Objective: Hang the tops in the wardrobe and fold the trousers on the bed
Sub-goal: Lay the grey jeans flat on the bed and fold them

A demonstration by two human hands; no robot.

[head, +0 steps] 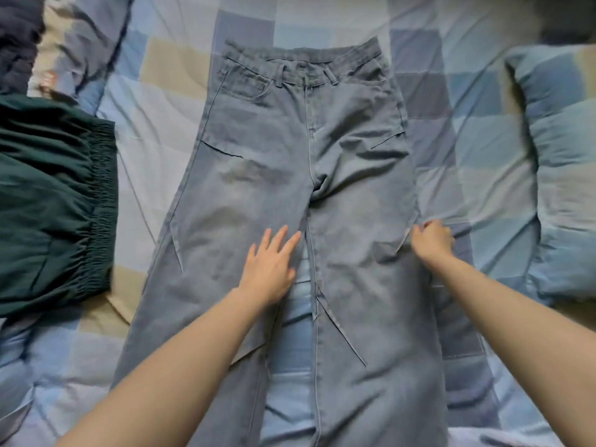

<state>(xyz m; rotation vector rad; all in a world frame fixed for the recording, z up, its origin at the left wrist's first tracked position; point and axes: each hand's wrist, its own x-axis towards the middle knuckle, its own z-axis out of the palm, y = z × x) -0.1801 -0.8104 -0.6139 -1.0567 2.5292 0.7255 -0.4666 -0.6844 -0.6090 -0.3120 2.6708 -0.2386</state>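
Soft, dim, even light covers the bed point(154, 150), with no glare anywhere. The whole picture is slightly smeared and low in detail. Left of the left hand's fingers point(274, 240) the dark green garment point(48, 201) blurs at its edge. Faint shadows sit in the creases of the jeans point(322, 150) above the fingers. The wide lens bends the pillow point(561, 175), right of the right hand's fingers point(429, 230), and the corners darken.

Grey-blue jeans point(290, 195) lie flat, front up, waistband farthest, on the bed point(154, 150).
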